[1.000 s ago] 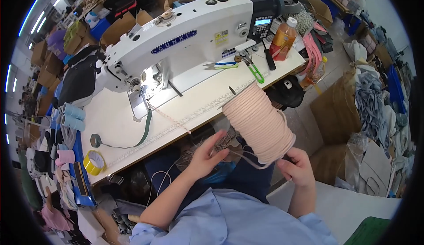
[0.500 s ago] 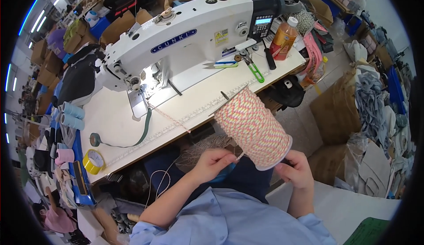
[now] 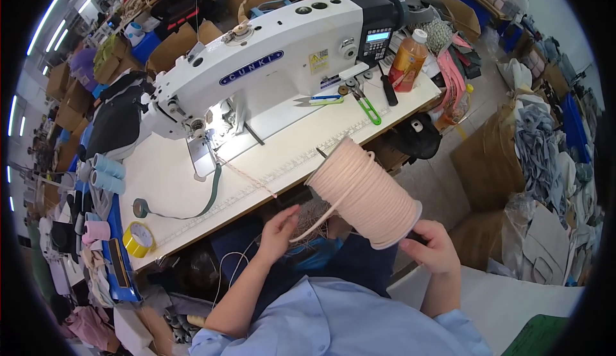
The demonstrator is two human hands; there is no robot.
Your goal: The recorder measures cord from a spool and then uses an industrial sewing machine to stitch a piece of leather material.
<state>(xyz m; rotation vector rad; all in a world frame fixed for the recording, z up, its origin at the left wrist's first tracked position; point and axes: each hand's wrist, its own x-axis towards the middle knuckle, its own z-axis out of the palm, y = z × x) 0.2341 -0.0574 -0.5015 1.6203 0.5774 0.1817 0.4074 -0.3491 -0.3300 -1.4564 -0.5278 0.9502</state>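
Observation:
A large spool of cord (image 3: 362, 199), looking pale pink, leans over the table's front edge on a dark spindle. My right hand (image 3: 431, 247) is closed on the spindle at the spool's lower end. My left hand (image 3: 278, 229) has its fingers curled on a loose length of cord (image 3: 321, 220) that runs off the spool. Beyond them stands a white sewing machine (image 3: 263, 54) on a pale tabletop (image 3: 160, 163), with a braided strand (image 3: 250, 179) trailing from it.
Yellow tape roll (image 3: 136, 240), green tape (image 3: 140, 207) and blue thread cones (image 3: 107, 179) lie left. Green-handled shears (image 3: 369, 109), a screwdriver (image 3: 388, 90) and an orange bottle (image 3: 405, 64) stand or lie right. Cardboard boxes (image 3: 481, 183) and fabric piles (image 3: 539, 151) flank the table.
The loose cord has swung up across the spool's left part. My left hand has moved left. The spool's multicoloured speckles, clear half a second ago, now read as smooth pale pink.

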